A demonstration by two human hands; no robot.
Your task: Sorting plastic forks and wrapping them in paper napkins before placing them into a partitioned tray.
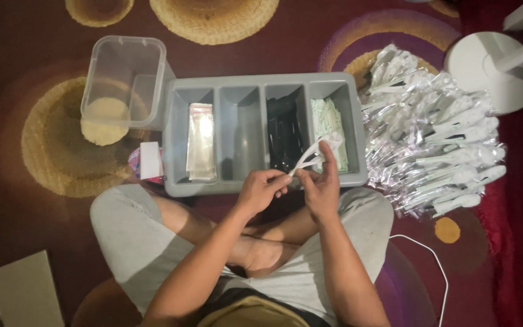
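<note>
Just beyond the grip: grey four-compartment tray [261, 82], sorted so supplies stay reachable. Right of the grip: heaped wrapped spoons [437, 139]. In the grip: white plastic spoon [313, 154], handle end pinched by left hand [261, 189], bowl end steadied by right hand [321, 188], raised over the tray.

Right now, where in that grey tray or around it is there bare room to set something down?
The second compartment of the grey tray is bare, between the clear sleeves and the black cutlery. The carpet left of the knee is open too. Crowded: the wrapped spoon pile on the right, and the tray's front edge, where both hands hold a white spoon.
</note>
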